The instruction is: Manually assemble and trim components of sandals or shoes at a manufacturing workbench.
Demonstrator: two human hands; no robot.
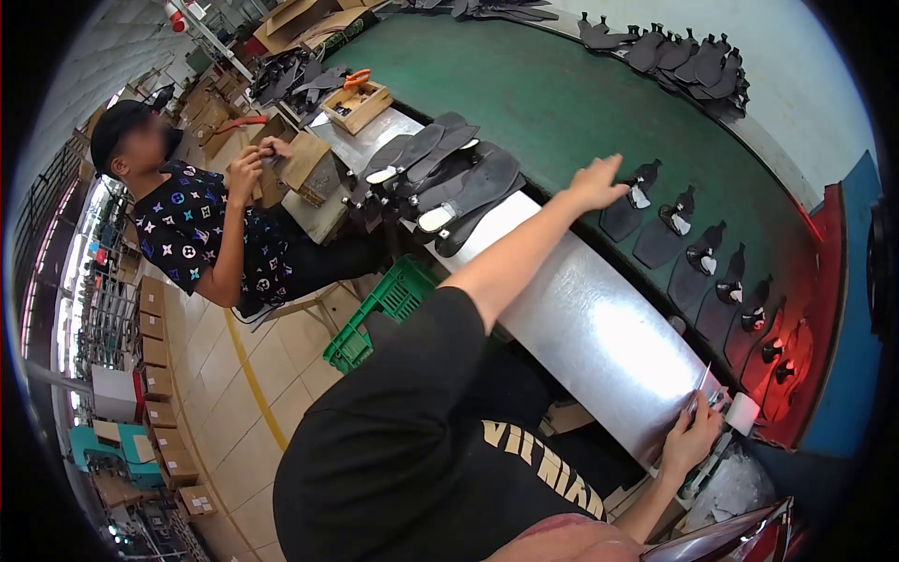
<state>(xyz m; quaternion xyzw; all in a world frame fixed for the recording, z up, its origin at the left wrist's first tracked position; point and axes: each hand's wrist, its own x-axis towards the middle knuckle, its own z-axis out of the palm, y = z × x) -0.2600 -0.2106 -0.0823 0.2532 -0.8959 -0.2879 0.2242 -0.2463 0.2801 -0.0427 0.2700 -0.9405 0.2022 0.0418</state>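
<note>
Over the green conveyor belt (524,103), my left hand (595,184) reaches out with its fingers stretched and nothing visible in them. Just right of it lies the first dark shoe sole (618,220) of a slanting row, several of them with a black heel piece and a white patch. My right hand (691,436) is closed around a thin, pale, pointed tool (702,382), its exact kind unclear, at the right end of the steel worktable (590,300). A white cylindrical piece (743,412) stands beside that hand.
Stacked soles (482,183) cover the table's left part, near a wooden box (356,110) with orange-handled pliers (358,79). More soles (688,66) line the belt's far edge. Red light falls on the right end. A co-worker (211,215) sits left, beyond a green crate (398,300).
</note>
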